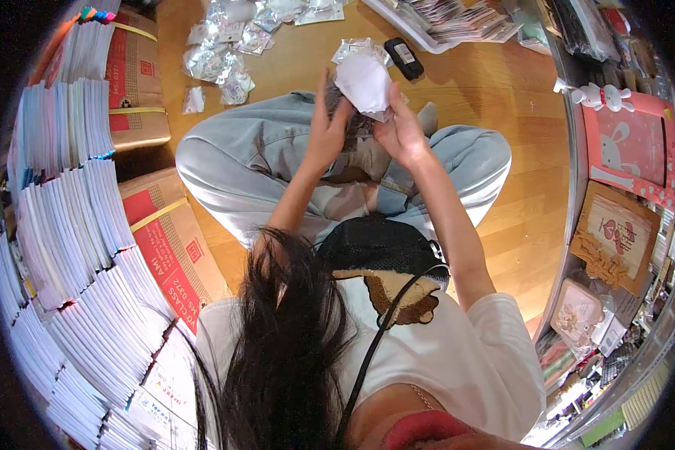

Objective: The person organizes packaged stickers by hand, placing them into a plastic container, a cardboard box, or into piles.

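Both hands hold a white packet with a scalloped edge and clear plastic around it (363,81), raised above my crossed legs. My left hand (328,126) grips its left side, the fingers partly behind it. On the right side, my right hand (403,129) has its thumb and fingers closed on the edge. Crinkled dark or see-through plastic hangs below the packet between my hands; I cannot make out what it is. Just beyond, on the floor, lies a small black device with a white label (404,59).
Clear plastic packets (219,64) lie piled on the wooden floor ahead. A white tray (405,26) with stacked cards stands at the far right. Stacked thin books (67,217) and cardboard boxes (169,240) line my left. Shelves with a pink rabbit frame (628,142) stand at right.
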`<move>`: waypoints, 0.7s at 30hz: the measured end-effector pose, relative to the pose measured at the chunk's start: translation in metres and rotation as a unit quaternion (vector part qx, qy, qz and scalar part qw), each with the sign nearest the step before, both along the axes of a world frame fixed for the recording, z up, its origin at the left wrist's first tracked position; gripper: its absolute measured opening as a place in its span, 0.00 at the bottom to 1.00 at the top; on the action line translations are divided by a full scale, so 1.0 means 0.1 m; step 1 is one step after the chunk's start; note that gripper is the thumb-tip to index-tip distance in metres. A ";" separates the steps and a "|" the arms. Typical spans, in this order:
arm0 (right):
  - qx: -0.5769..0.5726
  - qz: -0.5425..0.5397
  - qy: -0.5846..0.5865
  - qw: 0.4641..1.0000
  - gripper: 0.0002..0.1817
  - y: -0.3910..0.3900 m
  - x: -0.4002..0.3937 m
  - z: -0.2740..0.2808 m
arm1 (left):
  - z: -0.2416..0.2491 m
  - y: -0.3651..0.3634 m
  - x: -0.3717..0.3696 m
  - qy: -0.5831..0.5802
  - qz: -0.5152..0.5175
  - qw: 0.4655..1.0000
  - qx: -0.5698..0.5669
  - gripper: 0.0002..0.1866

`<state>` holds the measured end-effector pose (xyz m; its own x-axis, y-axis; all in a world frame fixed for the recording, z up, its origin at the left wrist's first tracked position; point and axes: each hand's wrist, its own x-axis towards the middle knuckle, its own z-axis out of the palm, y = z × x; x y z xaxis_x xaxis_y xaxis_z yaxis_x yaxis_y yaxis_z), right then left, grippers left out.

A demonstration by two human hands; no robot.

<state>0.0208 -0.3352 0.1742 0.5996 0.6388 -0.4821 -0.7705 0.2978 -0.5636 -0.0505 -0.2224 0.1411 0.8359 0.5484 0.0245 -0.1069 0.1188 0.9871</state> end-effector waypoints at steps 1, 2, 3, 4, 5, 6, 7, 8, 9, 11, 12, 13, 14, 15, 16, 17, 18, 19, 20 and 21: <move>-0.005 -0.015 0.005 1.000 0.29 0.00 0.01 0.03 | -0.01 -0.01 -0.01 0.018 0.016 0.998 -0.058 0.29; -0.002 -0.047 -0.048 0.998 0.29 -0.02 0.03 -0.01 | -0.01 -0.01 -0.02 0.004 0.055 0.994 -0.092 0.27; 0.001 -0.079 -0.100 0.992 0.28 -0.05 0.06 -0.11 | 0.11 -0.02 -0.05 -0.010 0.095 0.987 -0.128 0.24; 0.002 -0.112 -0.150 0.982 0.27 -0.07 0.08 -0.13 | 0.21 -0.04 -0.08 -0.023 0.134 0.977 -0.164 0.22; 0.001 -0.129 -0.140 0.982 0.26 -0.10 0.09 -0.13 | 0.26 -0.07 -0.09 -0.034 0.107 0.985 -0.135 0.22; 0.017 -0.109 -0.129 0.986 0.27 -0.09 0.07 -0.11 | 0.29 -0.11 -0.04 -0.036 0.060 0.997 0.006 0.22; 0.033 -0.087 -0.117 0.989 0.27 -0.09 0.02 -0.09 | 0.30 -0.20 0.03 -0.037 0.014 0.988 0.147 0.23; 0.049 -0.065 -0.104 0.991 0.27 -0.08 -0.07 -0.06 | 0.32 -0.27 0.09 -0.035 -0.033 0.958 0.284 0.23; 0.059 -0.093 -0.067 0.992 0.28 -0.02 -0.21 0.07 | 0.35 -0.32 0.14 -0.026 -0.036 0.952 0.301 0.23; 0.097 -0.070 -0.083 0.989 0.29 -0.08 -0.24 0.11 | 0.40 -0.36 0.29 -0.013 -0.042 0.941 0.337 0.24; 0.115 -0.058 -0.092 0.987 0.29 -0.11 -0.24 0.11 | 0.40 -0.29 0.42 -0.020 -0.026 0.960 0.277 0.24; 0.095 -0.062 -0.092 0.989 0.31 -0.08 -0.32 0.07 | 0.37 -0.21 0.55 -0.023 -0.013 0.977 0.213 0.23; 0.080 -0.066 -0.100 0.990 0.31 -0.07 -0.39 0.06 | 0.35 -0.15 0.63 -0.026 0.001 0.989 0.148 0.23; 0.067 -0.067 -0.111 0.989 0.31 -0.06 -0.44 0.10 | 0.34 -0.11 0.66 -0.019 -0.045 0.998 0.050 0.23; 0.056 -0.067 -0.122 0.989 0.32 -0.04 -0.45 0.13 | 0.32 -0.16 0.63 -0.006 -0.051 0.998 0.040 0.23; 0.068 -0.084 -0.115 0.987 0.31 -0.05 -0.38 0.03 | 0.30 -0.26 0.56 0.006 -0.057 0.998 0.032 0.23; 0.062 -0.090 -0.103 0.989 0.32 -0.07 -0.27 0.04 | 0.30 -0.37 0.46 0.019 -0.064 0.997 0.024 0.23; 0.055 -0.099 -0.089 0.990 0.32 -0.13 -0.15 0.06 | 0.28 -0.49 0.31 -0.004 -0.074 0.991 0.116 0.24; 0.046 -0.106 -0.075 0.990 0.32 -0.17 -0.08 0.10 | 0.24 -0.67 0.19 -0.017 -0.081 0.990 0.116 0.25; 0.070 -0.120 -0.103 0.985 0.34 -0.16 -0.02 0.17 | 0.26 -0.71 0.12 -0.025 -0.073 0.986 0.148 0.25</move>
<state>0.0186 -0.3516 0.1916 0.8174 0.5181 -0.2518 -0.5422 0.5444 -0.6401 -0.0385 -0.2932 0.1671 0.8991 0.3847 0.2090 -0.1600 -0.1556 0.9748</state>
